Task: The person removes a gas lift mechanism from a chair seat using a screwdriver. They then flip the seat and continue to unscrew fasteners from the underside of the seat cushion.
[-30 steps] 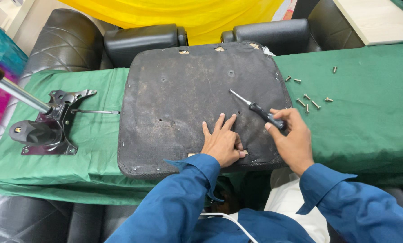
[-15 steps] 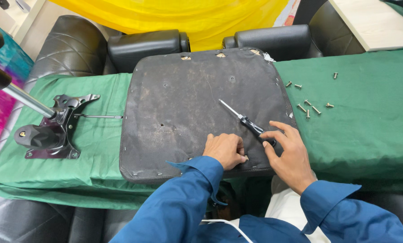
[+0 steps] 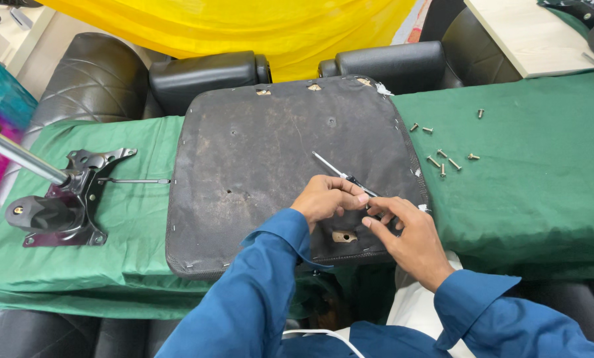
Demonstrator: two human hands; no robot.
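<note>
- Left hand (image 3: 326, 199) and right hand (image 3: 403, 232) both pinch the screwdriver (image 3: 340, 174) handle, tip angled up-left, likely for control over a hole.
- It rests on the upturned chair seat base (image 3: 270, 146): dark, scuffed fabric, stapled edges, torn holes.
- Loose screws (image 3: 442, 161) parked aside on green cloth (image 3: 542, 185); tilt mechanism (image 3: 65, 205) left.

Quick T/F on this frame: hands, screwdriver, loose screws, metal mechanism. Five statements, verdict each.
1. Both hands, left hand and right hand, meet at the screwdriver. True.
2. The screwdriver lies over the seat base. True.
3. The loose screws lie left of the seat base. False: they lie to its right, on the green cloth.
4. The metal mechanism sits on the seat base. False: it sits beside it, on the cloth.
5. The sleeves are red. False: blue.
</note>
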